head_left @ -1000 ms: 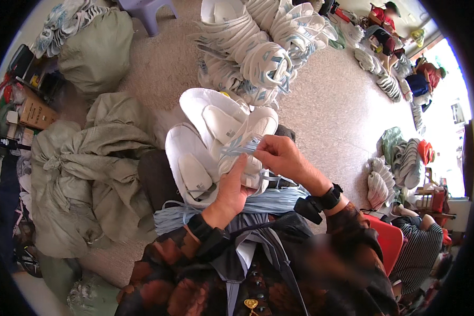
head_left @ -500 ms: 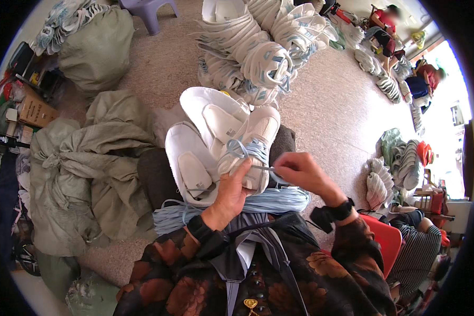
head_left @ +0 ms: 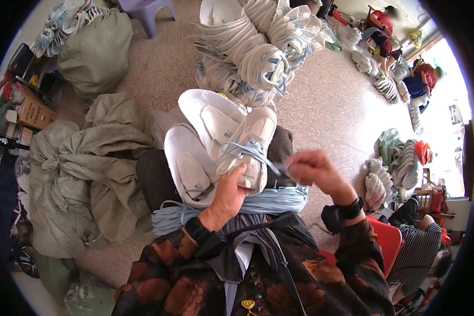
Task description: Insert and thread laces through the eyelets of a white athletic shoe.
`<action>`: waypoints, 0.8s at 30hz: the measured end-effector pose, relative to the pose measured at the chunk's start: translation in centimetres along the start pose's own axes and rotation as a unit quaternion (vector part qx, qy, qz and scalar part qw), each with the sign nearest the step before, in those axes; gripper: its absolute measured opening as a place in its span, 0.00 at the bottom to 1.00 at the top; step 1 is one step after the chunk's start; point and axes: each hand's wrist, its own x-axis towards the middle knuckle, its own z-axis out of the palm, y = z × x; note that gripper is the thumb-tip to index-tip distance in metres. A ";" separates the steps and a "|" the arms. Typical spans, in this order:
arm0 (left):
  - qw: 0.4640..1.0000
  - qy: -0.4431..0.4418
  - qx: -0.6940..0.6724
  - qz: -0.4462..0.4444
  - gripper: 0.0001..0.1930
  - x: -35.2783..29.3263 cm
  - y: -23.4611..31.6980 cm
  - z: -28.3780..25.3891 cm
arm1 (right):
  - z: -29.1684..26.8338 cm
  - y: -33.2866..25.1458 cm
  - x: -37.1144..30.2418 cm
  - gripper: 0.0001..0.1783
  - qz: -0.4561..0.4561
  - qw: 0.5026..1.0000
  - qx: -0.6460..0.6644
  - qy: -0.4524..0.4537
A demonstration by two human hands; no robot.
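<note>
On my lap rests a white shoe upper (head_left: 259, 129) with light blue laces looped over its front. My left hand (head_left: 227, 196) grips its lower edge, the thumb lying on top. To its right, my right hand (head_left: 317, 169) is closed in a pinch on a light blue shoelace (head_left: 272, 167) stretched out from the upper; the lace's end at the fingertips is blurred. Two more white uppers, one with its pale lining (head_left: 187, 164) showing, lie against the left side of the laced one. Below them, across my lap, is a thick bundle of light blue laces (head_left: 282, 200).
Stacked white shoe uppers (head_left: 242, 50) stand on the floor ahead. Large grey-green sacks (head_left: 97, 152) lie at the left, near a cardboard box (head_left: 37, 111). A purple stool (head_left: 148, 16) is at the far left. Other people sit among shoe piles at the right, near a red chair (head_left: 385, 239).
My right hand has moved right and slightly away from the shoe, drawing the lace out. The loop standing above the laces has flattened. My left hand keeps its hold.
</note>
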 end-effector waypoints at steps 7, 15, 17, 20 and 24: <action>0.996 -0.019 0.090 0.022 0.19 -0.4 0.0 0.6 | 2.6 0.8 4.4 0.07 0.045 0.994 -0.066 0.068; 0.995 0.025 0.085 0.037 0.17 -0.4 -0.1 1.4 | 4.6 3.7 4.6 0.09 -0.011 0.983 -0.174 0.057; 0.996 0.051 0.075 0.020 0.16 -0.1 -0.2 1.5 | 3.7 3.6 3.4 0.08 -0.014 0.977 -0.200 0.071; 0.996 0.055 0.072 0.003 0.16 -0.1 -0.1 1.5 | 1.6 5.0 1.0 0.07 0.033 0.980 -0.175 0.084; 0.997 0.052 0.050 0.028 0.15 0.0 -0.4 1.8 | 0.1 6.3 -1.7 0.06 0.093 0.984 -0.117 0.092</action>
